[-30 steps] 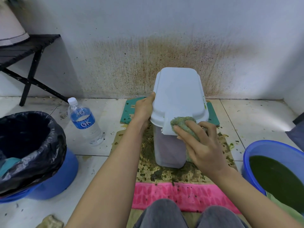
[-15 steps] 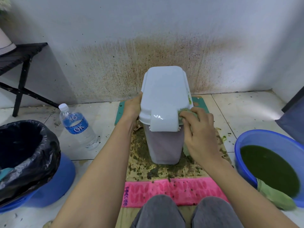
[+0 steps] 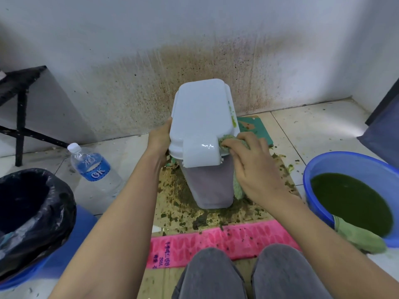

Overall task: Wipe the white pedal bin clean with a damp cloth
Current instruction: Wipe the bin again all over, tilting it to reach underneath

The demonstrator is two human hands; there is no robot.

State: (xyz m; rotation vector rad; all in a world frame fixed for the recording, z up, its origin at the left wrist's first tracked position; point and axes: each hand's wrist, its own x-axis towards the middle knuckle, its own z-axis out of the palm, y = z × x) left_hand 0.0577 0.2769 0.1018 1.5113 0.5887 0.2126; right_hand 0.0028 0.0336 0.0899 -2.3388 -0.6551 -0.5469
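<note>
While left hand (image 3: 158, 137) grips white bin (image 3: 209, 186), right hand (image 3: 252, 167) squeezes cloth (image 3: 225, 140) by lid (image 3: 200, 108); green smear (image 3: 233, 120) not wiped yet.

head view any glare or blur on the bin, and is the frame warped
Head view: a small glint sits on the front lid flap of the bin; a blown-out light patch marks the floor at right; the bin and the right hand on the cloth look sharp, without motion blur; the frame's edges look stretched, as from a wide-angle lens.
</note>
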